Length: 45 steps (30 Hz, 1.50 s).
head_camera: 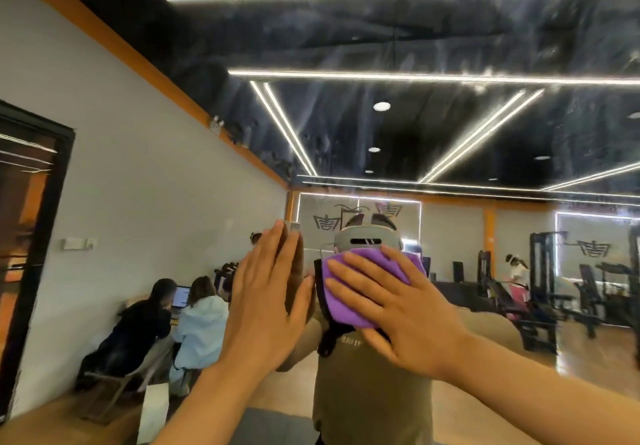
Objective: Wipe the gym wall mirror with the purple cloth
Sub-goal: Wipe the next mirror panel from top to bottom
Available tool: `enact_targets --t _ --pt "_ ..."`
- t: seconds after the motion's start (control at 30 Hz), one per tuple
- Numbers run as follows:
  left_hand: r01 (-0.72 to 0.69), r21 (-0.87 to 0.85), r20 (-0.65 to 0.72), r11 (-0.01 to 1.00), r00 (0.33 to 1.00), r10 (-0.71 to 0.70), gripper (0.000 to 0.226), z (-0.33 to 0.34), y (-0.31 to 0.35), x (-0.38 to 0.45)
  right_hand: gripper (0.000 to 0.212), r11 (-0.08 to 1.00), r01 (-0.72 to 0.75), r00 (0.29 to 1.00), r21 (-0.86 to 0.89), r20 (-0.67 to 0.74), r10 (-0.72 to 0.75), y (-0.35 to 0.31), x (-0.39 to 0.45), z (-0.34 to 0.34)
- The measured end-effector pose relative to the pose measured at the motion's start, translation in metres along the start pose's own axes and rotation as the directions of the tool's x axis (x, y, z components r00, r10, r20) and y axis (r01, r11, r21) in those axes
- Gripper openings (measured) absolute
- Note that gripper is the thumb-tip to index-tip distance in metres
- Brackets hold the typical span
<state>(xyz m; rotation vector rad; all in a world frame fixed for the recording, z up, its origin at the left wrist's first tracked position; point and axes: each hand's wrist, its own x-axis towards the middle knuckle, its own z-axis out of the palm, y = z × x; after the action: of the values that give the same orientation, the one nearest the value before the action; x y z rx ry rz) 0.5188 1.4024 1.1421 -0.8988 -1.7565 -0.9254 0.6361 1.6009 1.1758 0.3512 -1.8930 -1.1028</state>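
The wall mirror [398, 126] fills almost the whole view and its glass shows faint streaks. My right hand [394, 309] lies flat on the purple cloth [349, 295], fingers spread, pressing it against the glass a little right of centre. My left hand [266, 299] is held flat and open beside it, fingertips touching the mirror, with nothing in it. Behind the hands the mirror reflects my own torso in an olive shirt and the headset.
The reflection shows a grey wall with an orange band on the left, a dark door frame [31, 237], two seated people at a desk [173, 320], gym machines [554, 292] on the right and ceiling light strips above.
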Motion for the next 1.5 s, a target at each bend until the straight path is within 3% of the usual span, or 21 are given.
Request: enact_targets --t 0.13,0.2,0.27,0.33,0.43,0.53,0.7,0.83,0.93,1.0,1.07,1.13,1.2,1.3,1.37,1.4,1.5 --pt "-0.128 0.041 0.058 0.991 0.990 0.126 0.073 -0.006 -0.020 0.000 0.058 0.983 0.180 0.979 0.020 0.091 -0.181 0.033 0.017 -0.012" --pt "-0.165 0.050 0.064 0.985 0.985 0.161 0.071 -0.010 -0.024 0.001 0.057 0.987 0.155 0.983 0.040 0.096 -0.158 0.061 0.038 -0.019" --pt "-0.150 0.091 0.029 0.984 0.989 0.148 0.072 -0.014 -0.026 0.000 0.056 0.998 0.010 0.999 0.054 0.044 -0.012 0.091 0.066 -0.024" --pt "-0.043 0.113 -0.027 0.993 0.999 0.046 0.083 -0.017 -0.026 0.001 0.056 0.981 -0.184 0.982 0.062 -0.037 0.187 0.113 0.095 -0.031" --pt "0.080 0.165 -0.063 0.983 0.996 -0.070 0.099 -0.022 -0.033 0.001 0.059 0.878 -0.452 0.871 0.159 -0.137 0.473 0.116 0.128 -0.033" --pt "0.092 0.099 -0.027 0.991 0.996 -0.089 0.092 -0.023 -0.044 -0.003 0.059 0.799 -0.559 0.773 0.224 -0.209 0.599 0.079 0.139 -0.023" --pt "-0.011 -0.051 0.007 0.999 1.000 0.011 0.078 -0.032 -0.065 -0.009 0.061 0.900 -0.362 0.899 0.242 -0.166 0.406 -0.026 0.112 0.000" --pt "0.090 -0.038 -0.067 0.995 0.993 -0.092 0.073 -0.046 -0.085 -0.017 0.061 0.992 -0.093 0.996 0.087 -0.005 0.094 -0.063 0.093 0.012" --pt "0.112 0.032 -0.036 0.993 0.993 -0.111 0.071 -0.049 -0.105 -0.022 0.058 0.979 0.176 0.980 0.104 0.074 -0.184 -0.047 0.097 0.003" --pt "0.076 0.062 0.004 0.995 0.997 -0.077 0.075 -0.051 -0.116 -0.024 0.057 0.959 0.242 0.960 0.149 0.105 -0.258 -0.022 0.111 -0.004" --pt "0.053 0.058 0.021 0.997 0.998 -0.054 0.075 -0.054 -0.120 -0.025 0.059 0.983 0.133 0.986 0.127 0.080 -0.144 0.009 0.132 -0.010" --pt "0.046 0.061 0.022 0.997 0.999 -0.047 0.075 -0.054 -0.121 -0.025 0.061 0.992 -0.087 0.996 0.089 -0.017 0.088 0.041 0.158 -0.016" --pt "0.044 0.059 0.019 0.997 0.999 -0.045 0.074 -0.051 -0.121 -0.025 0.062 0.936 -0.334 0.934 0.107 -0.093 0.344 0.063 0.182 -0.024" --pt "0.034 0.037 0.040 0.999 0.999 -0.036 0.073 -0.048 -0.124 -0.023 0.063 0.783 -0.594 0.772 0.183 -0.142 0.619 0.067 0.208 -0.027" --pt "0.017 0.019 0.055 1.000 0.998 -0.018 0.073 -0.048 -0.129 -0.023 0.064 0.713 -0.665 0.691 0.224 -0.180 0.701 0.045 0.212 -0.020" --pt "0.007 0.022 0.049 1.000 0.999 -0.008 0.074 -0.047 -0.132 -0.024 0.064 0.706 -0.663 0.682 0.247 -0.189 0.706 0.029 0.209 -0.016" --pt "0.009 0.005 0.038 1.000 0.999 -0.009 0.071 -0.051 -0.133 -0.027 0.064 0.768 -0.558 0.774 0.314 -0.137 0.618 -0.034 0.183 -0.004"
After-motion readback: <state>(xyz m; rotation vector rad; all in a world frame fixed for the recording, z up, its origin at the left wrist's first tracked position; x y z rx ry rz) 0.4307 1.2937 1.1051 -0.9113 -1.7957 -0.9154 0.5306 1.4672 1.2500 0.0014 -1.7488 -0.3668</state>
